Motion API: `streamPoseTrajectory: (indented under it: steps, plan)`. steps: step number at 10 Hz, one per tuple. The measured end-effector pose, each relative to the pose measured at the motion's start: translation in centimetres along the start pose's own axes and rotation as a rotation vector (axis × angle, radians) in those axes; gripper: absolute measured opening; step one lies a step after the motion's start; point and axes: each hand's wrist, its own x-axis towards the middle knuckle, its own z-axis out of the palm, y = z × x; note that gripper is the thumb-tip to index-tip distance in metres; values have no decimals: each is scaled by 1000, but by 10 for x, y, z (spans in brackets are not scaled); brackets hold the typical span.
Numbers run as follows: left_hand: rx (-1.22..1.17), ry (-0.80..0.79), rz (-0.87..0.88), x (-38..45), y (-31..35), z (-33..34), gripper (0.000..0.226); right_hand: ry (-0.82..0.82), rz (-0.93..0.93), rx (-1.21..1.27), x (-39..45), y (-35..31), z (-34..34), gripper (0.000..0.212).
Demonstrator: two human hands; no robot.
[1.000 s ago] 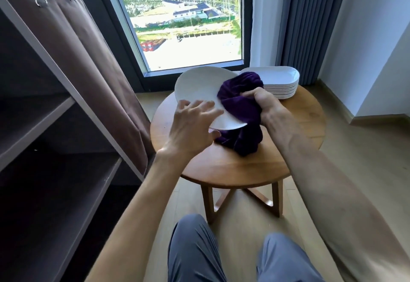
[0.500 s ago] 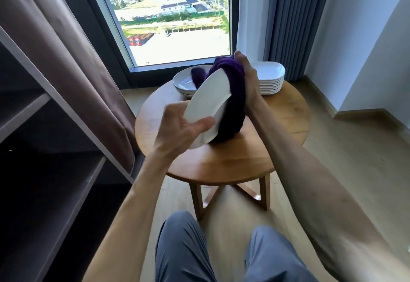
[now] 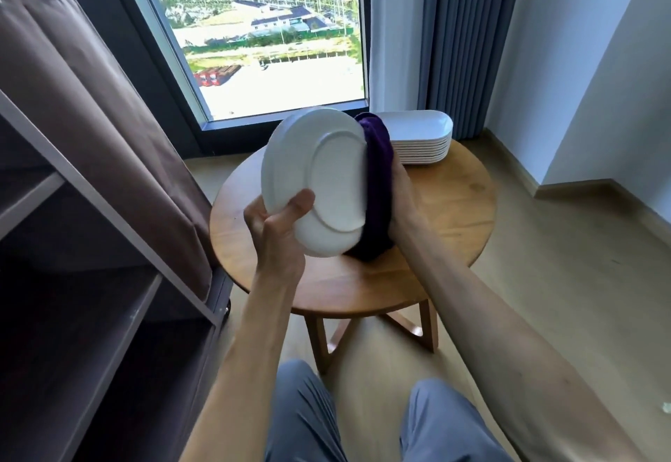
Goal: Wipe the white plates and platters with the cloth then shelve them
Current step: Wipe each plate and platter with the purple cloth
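Sunlight from a tall window (image 3: 268, 43) is falling across a small round wooden counter (image 3: 454, 214) where a seated person is wiping a white plate (image 3: 319, 178), tilted almost on edge above the counter with its underside facing the camera. The left hand (image 3: 279, 229) is gripping the plate's lower rim, thumb pressed on the back; the right hand (image 3: 401, 189) is lying mostly hidden behind a purple cloth (image 3: 379, 185) bunched against the plate's far face, and appears to be clutching it, though its fingers cannot be seen. A stack of white platters (image 3: 417, 141) is waiting at the counter's far edge, just beside the cloth, by a grey curtain (image 3: 468, 36).

Judging by the pose, the wiping step is under way and shelving is yet to come. The next move likely calls for freeing the cloth, then carrying the plate leftward to the dark open shelves (image 3: 109, 316), which are standing close beside the counter under a brown fabric cover (image 3: 90, 105). Open room is lying between counter edge and shelf frame, yet the slanted frame post and hanging cover are narrowing the way in, so the rim may need guiding past them
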Motion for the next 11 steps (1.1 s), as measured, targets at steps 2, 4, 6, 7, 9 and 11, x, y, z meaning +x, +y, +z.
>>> streamPoseTrajectory:
  steps: [2, 4, 6, 7, 9, 11]
  plan:
    - [-110, 76, -39, 13, -9, 13, 32, -50, 97, 263, -13, 11, 1, 29]
    - [29, -151, -248, 58, 10, -52, 35, -139, -47, 116, 2, -49, -12, 25]
    - [200, -323, -276, 80, 15, -41, 61, -260, -77, -264, 10, -73, -4, 31]
    - [53, -191, -129, 65, 0, -30, 35, -56, -150, -250, 16, -71, -5, 42]
    - [-210, 351, -84, 45, -27, 25, 13, 208, -118, 141, 4, -6, 14, 26]
    - [-15, 168, -221, 42, -37, -10, 16, -12, -4, -5, 7, -1, -26, 18]
